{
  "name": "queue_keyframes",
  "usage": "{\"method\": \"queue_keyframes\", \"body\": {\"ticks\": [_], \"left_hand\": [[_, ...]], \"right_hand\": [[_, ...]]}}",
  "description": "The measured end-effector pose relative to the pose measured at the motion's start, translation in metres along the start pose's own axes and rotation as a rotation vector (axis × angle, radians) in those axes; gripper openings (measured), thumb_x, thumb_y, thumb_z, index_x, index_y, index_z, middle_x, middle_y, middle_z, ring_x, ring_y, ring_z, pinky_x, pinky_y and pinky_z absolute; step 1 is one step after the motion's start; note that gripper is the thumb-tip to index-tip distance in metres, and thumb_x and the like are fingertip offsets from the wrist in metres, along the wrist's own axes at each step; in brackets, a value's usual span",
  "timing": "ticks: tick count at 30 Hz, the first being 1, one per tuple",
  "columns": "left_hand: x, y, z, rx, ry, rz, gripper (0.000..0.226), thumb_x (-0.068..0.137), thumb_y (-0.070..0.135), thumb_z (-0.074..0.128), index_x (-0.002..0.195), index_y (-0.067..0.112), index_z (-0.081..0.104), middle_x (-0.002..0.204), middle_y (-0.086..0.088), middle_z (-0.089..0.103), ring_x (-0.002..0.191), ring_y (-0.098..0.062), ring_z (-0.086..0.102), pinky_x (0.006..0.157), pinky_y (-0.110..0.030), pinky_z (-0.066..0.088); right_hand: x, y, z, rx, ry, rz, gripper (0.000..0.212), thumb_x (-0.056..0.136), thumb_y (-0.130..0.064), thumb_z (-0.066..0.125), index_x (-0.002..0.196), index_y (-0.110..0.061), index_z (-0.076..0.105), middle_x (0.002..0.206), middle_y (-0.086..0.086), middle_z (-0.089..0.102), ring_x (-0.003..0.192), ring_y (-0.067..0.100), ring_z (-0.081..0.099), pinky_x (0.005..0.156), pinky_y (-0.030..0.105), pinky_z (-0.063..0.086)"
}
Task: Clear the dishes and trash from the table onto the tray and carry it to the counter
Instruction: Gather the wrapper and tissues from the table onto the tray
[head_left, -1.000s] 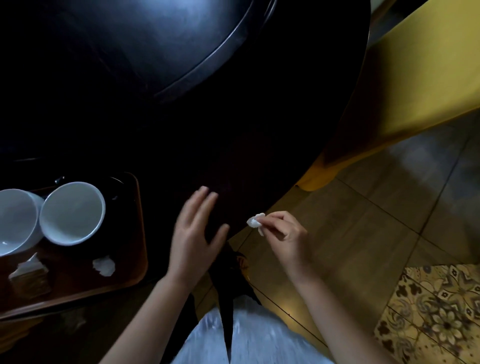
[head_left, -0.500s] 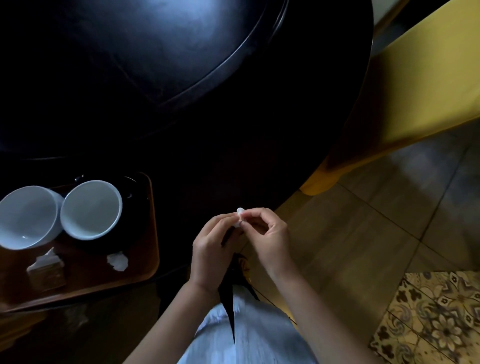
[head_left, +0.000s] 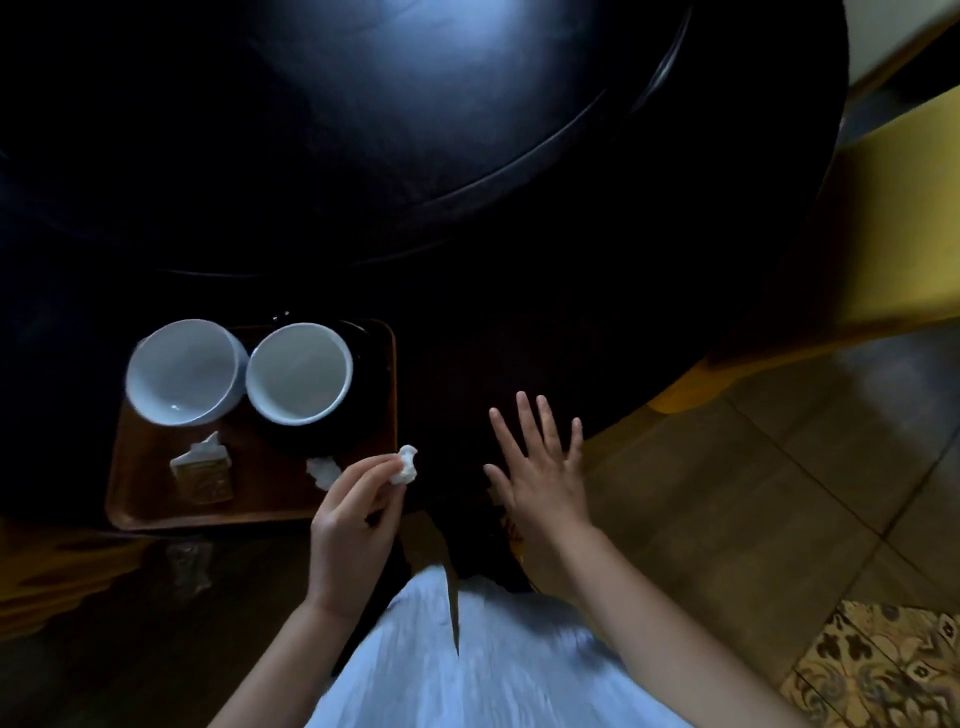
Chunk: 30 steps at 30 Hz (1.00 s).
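Now the left hand (head_left: 353, 514) is pinching a small white paper wad (head_left: 404, 466) between thumb and fingertips, just off the right edge of the brown tray (head_left: 150, 506). 1 second ago the right hand (head_left: 540, 467) was gripping this wad; it is now lying spread and empty over the dark table (head_left: 519, 218). That handover likely means the wad is going onto the tray next. The tray is already carrying 2 white bowls (head_left: 187, 371) (head_left: 298, 371), a tissue pack (head_left: 202, 470), another paper scrap (head_left: 322, 472) and a dark dish (head_left: 363, 395) that is hard to make out. Most of the tabletop is lying in deep shadow, so whether anything remains there cannot be told. A yellow chair (head_left: 893, 218) is cut off at the right.
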<state>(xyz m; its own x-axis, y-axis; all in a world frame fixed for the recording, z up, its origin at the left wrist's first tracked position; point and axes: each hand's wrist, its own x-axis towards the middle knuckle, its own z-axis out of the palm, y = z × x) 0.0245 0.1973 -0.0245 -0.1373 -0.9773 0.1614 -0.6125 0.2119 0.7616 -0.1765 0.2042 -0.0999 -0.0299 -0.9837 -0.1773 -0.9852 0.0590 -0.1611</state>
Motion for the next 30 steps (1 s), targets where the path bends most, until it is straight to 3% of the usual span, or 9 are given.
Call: {"method": "queue_keyframes", "body": {"ticks": [4, 7, 10, 17, 24, 27, 30], "left_hand": [[-0.011, -0.025, -0.029, 0.08, 0.064, -0.055, 0.02, 0.076, -0.001, 0.068, 0.096, 0.001, 0.067, 0.098, -0.001, 0.062, 0.097, 0.004, 0.057, 0.086, -0.015, 0.048], [-0.014, -0.039, -0.044, 0.125, 0.09, -0.095, 0.023, 0.074, -0.005, 0.067, 0.097, -0.001, 0.066, 0.098, -0.003, 0.062, 0.094, -0.006, 0.059, 0.086, -0.013, 0.047], [-0.013, -0.054, -0.053, 0.164, 0.13, -0.151, 0.023, 0.075, -0.005, 0.066, 0.098, -0.002, 0.065, 0.096, -0.013, 0.067, 0.091, -0.018, 0.063, 0.084, -0.01, 0.045], [-0.007, -0.083, -0.062, 0.312, 0.133, -0.335, 0.027, 0.078, 0.004, 0.066, 0.105, 0.003, 0.064, 0.097, -0.017, 0.07, 0.092, -0.033, 0.065, 0.074, -0.04, 0.051], [-0.009, -0.099, -0.073, 0.337, 0.008, -0.185, 0.043, 0.078, 0.0, 0.065, 0.121, -0.001, 0.057, 0.118, -0.019, 0.064, 0.115, -0.034, 0.055, 0.099, -0.04, 0.042], [-0.011, -0.1, -0.086, 0.329, -0.036, -0.089, 0.045, 0.08, 0.004, 0.065, 0.124, 0.002, 0.054, 0.124, -0.018, 0.061, 0.119, -0.031, 0.053, 0.099, -0.045, 0.044], [-0.009, -0.109, -0.109, 0.352, -0.029, -0.007, 0.036, 0.085, 0.013, 0.055, 0.119, 0.002, 0.058, 0.12, -0.018, 0.062, 0.115, -0.031, 0.056, 0.096, -0.044, 0.047]], "right_hand": [[-0.001, -0.001, 0.002, -0.05, -0.041, 0.004, 0.065, 0.088, -0.054, 0.019, 0.147, -0.029, 0.006, 0.156, 0.003, 0.005, 0.142, 0.02, -0.024, 0.109, 0.053, -0.01], [-0.001, -0.003, -0.001, -0.056, -0.067, 0.022, 0.063, 0.091, -0.057, 0.002, 0.147, -0.029, 0.002, 0.157, 0.002, 0.001, 0.143, 0.021, -0.015, 0.108, 0.053, -0.013], [-0.002, -0.005, -0.001, -0.072, -0.085, 0.03, 0.065, 0.088, -0.059, -0.01, 0.147, -0.03, -0.008, 0.156, 0.001, -0.022, 0.143, 0.023, -0.014, 0.108, 0.052, -0.016], [-0.002, -0.01, -0.008, -0.097, -0.125, 0.063, 0.067, 0.089, -0.058, -0.01, 0.147, -0.028, -0.001, 0.156, 0.003, -0.001, 0.142, 0.022, -0.013, 0.109, 0.051, -0.012], [-0.004, -0.014, -0.012, -0.088, -0.143, 0.083, 0.073, 0.08, -0.062, -0.022, 0.146, -0.031, -0.009, 0.157, 0.002, -0.012, 0.141, 0.019, -0.023, 0.113, 0.053, -0.006], [-0.004, -0.029, -0.022, -0.078, -0.134, 0.14, 0.071, 0.087, -0.059, -0.007, 0.147, -0.025, 0.012, 0.157, 0.01, 0.015, 0.145, 0.027, 0.006, 0.113, 0.055, 0.012], [-0.002, -0.052, -0.032, -0.07, -0.076, 0.138, 0.07, 0.092, -0.054, 0.0, 0.14, -0.018, 0.036, 0.144, 0.015, 0.043, 0.137, 0.032, 0.034, 0.108, 0.053, 0.029]]}}
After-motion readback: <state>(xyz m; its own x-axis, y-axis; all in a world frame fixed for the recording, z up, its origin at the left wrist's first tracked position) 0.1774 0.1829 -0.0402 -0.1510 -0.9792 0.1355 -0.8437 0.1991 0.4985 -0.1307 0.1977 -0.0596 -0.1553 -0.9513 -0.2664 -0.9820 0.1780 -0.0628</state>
